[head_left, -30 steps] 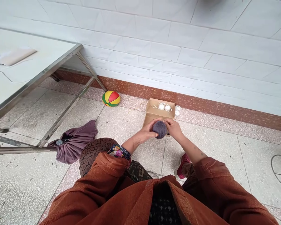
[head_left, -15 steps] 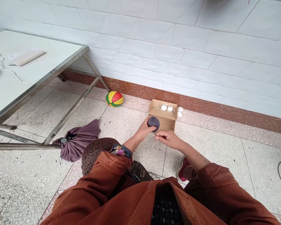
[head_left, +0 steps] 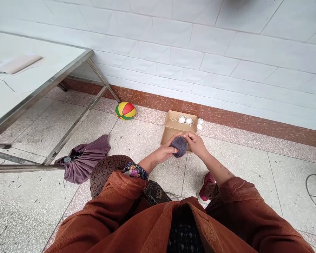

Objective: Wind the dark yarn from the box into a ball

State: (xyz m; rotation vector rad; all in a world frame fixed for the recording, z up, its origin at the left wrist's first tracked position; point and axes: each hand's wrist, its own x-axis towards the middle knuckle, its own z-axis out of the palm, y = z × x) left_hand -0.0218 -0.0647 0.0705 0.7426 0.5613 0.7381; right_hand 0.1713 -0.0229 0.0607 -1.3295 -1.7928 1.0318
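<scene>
My left hand (head_left: 163, 153) is wrapped round a dark purple-grey ball of yarn (head_left: 179, 147), its thumb lying across the near side. At the ball's upper right edge, my right hand (head_left: 196, 143) has its fingertips pinched together on the yarn strand; the strand itself is too thin to follow here. Both hands are above the near part of an open cardboard box (head_left: 171, 134), hiding some of it. Inside the raised lid part lie white yarn balls (head_left: 185, 119) with loose strands.
Beside the box on the right sits a small white bundle (head_left: 200, 123). A coloured ball (head_left: 125, 111) rests near the wall by a metal-framed table (head_left: 55, 63). A folded purple umbrella (head_left: 85, 158) lies on the floor at left. A cable (head_left: 309, 189) curves at right.
The yarn ball has shifted right and is turned differently in my left hand. My right hand has gone from below the ball to its upper right edge.
</scene>
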